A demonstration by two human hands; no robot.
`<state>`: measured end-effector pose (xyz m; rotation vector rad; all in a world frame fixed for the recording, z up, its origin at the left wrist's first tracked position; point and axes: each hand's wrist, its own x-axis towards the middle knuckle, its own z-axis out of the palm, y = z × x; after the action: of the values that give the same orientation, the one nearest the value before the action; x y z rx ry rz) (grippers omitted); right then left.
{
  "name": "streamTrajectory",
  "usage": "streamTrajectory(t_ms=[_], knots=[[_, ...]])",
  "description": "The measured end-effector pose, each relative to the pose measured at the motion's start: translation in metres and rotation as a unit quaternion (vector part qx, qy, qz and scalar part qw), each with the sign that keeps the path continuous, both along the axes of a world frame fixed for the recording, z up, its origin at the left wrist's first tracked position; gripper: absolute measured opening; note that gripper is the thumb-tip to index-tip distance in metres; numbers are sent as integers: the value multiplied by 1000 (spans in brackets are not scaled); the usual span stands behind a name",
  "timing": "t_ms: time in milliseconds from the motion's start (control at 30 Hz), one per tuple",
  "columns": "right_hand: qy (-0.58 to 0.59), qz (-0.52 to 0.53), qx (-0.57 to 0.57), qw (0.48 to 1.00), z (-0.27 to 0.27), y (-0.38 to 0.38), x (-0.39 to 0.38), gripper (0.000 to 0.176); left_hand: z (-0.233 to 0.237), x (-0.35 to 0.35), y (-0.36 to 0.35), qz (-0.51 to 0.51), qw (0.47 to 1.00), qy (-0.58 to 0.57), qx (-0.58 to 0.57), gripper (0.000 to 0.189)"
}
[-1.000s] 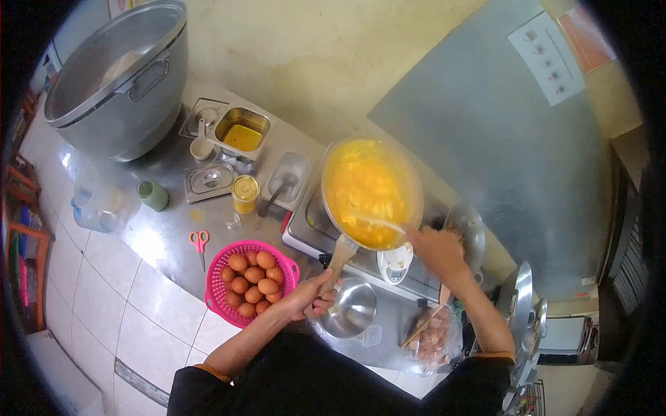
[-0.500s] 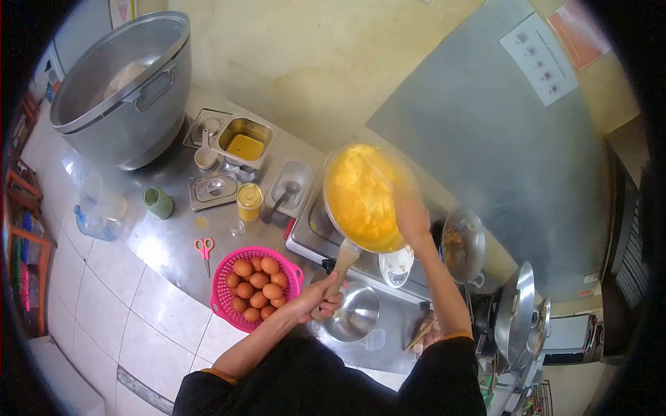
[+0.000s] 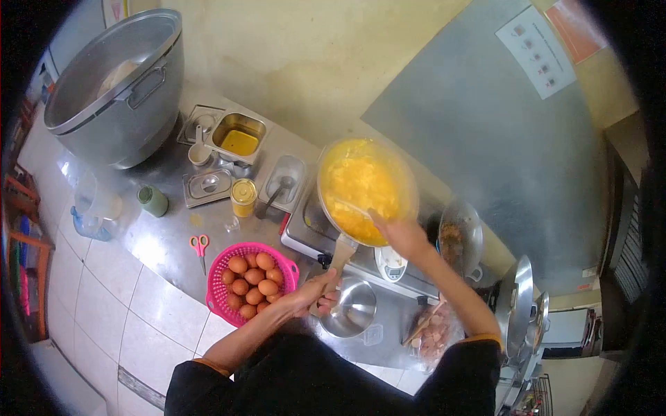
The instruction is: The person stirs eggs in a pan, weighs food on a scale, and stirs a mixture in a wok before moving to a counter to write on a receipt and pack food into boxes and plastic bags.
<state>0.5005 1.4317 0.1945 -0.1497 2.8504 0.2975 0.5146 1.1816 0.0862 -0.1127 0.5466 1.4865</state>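
Yellow, partly set egg (image 3: 361, 182) fills the frying pan (image 3: 409, 197) on the stove. My left hand (image 3: 318, 294) is wrapped round the pan's pale wooden handle (image 3: 342, 255). Over the near right rim of the pan, my right hand (image 3: 402, 234) grips a pale stirring utensil, probably a spatula (image 3: 352, 206), whose far end lies in the egg; its exact shape is blurred. Just below the handle stands a shiny metal bowl (image 3: 357, 308). To the left of my left forearm is a pink colander (image 3: 217, 286) holding several brown eggs (image 3: 251, 286).
Scissors (image 3: 200, 251), a lidded yellow jar (image 3: 243, 197) and metal containers (image 3: 239, 135) occupy the counter's left. A large pot (image 3: 132, 118) stands behind them. A white scale (image 3: 392, 267) sits below the pan; bagged pinkish food (image 3: 436, 333) and further pans (image 3: 463, 239) are at right.
My right hand has moved left and down over the pan with the utensil, shifting the egg inside. My left hand keeps its hold on the handle. The whole view has shifted slightly.
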Motion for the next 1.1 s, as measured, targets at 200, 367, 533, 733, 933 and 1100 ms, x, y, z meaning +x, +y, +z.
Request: streamTrajectory(t_ms=[200, 367, 533, 733, 933, 1100], knots=[[-28, 33, -2, 999, 68, 58, 28, 35, -1, -2, -5, 7, 1000, 27, 6, 43], [-97, 56, 115, 987, 49, 53, 47, 38, 2, -3, -3, 11, 1000, 14, 0, 40], [-2, -25, 89, 996, -10, 17, 29, 40, 1, 1, 3, 10, 1000, 22, 0, 42], [119, -105, 10, 987, -43, 55, -23, 39, 3, 12, 6, 56, 998, 36, -25, 40], [111, -199, -25, 973, -24, 64, -40, 39, 1, 14, 8, 60, 998, 24, -18, 41], [84, -142, -13, 986, -47, 59, -9, 38, -1, 14, 9, 69, 998, 11, -7, 41]])
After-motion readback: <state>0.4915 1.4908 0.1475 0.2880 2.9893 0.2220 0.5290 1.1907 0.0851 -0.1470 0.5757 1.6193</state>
